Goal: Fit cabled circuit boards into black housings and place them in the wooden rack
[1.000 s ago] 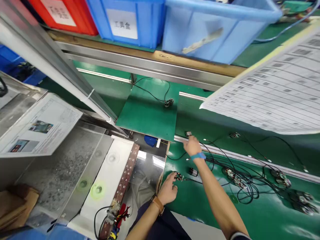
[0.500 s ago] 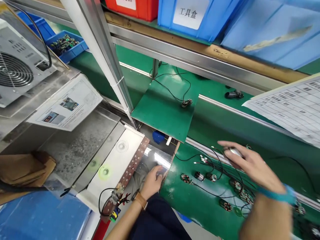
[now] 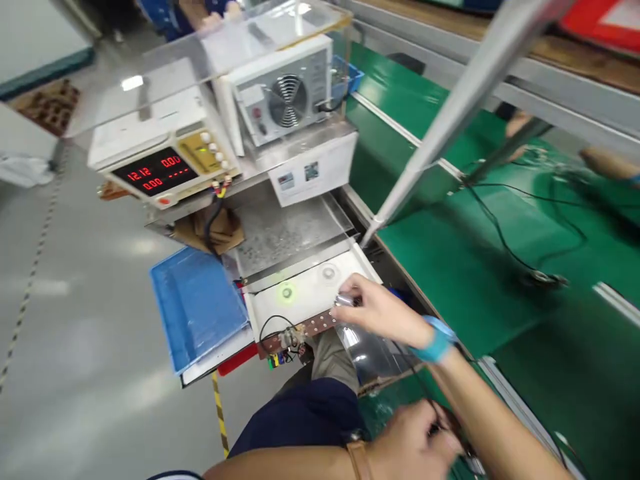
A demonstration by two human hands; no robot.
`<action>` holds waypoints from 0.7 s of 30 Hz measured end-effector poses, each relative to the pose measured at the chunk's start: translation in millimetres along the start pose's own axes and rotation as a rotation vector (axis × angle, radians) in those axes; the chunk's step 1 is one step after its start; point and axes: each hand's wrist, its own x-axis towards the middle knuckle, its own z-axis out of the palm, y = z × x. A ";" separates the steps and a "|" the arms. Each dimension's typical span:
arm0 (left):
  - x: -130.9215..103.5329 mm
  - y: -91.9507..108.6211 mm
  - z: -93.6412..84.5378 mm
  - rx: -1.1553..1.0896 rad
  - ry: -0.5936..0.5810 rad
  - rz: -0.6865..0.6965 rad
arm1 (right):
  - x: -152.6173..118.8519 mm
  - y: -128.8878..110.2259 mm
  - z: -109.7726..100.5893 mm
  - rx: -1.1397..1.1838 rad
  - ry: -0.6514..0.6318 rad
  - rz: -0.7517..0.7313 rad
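Pinching a small silver metal cylinder (image 3: 345, 301) in the right hand (image 3: 383, 312), over or beside the brown perforated strip (image 3: 320, 323) along the white panel (image 3: 306, 283). Curling the left hand (image 3: 416, 441) beside a thin black cable (image 3: 424, 385), too blurred to tell whether gripping.

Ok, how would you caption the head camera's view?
Right hand pinching a small silvery part near a brown strip, glowing red digits beyond.

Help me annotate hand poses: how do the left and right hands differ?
The right hand wears a blue wristband, the left hand a brown strap. The right hand pinches a silver part near the brown strip; the left hand, blurred, is over the green bench, its hold unclear. Both hands are gloveless.
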 end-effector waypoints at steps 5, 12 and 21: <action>-45.9 -17.5 -104.5 -0.257 0.503 -0.071 | 137.0 24.4 121.6 -0.370 -0.152 0.123; -175.0 -19.1 -210.6 -0.312 0.987 -0.115 | 188.3 44.5 222.0 -0.533 -0.201 0.095; -234.0 -39.7 -239.8 0.461 1.220 -0.231 | 190.6 53.0 256.1 -0.661 -0.231 0.000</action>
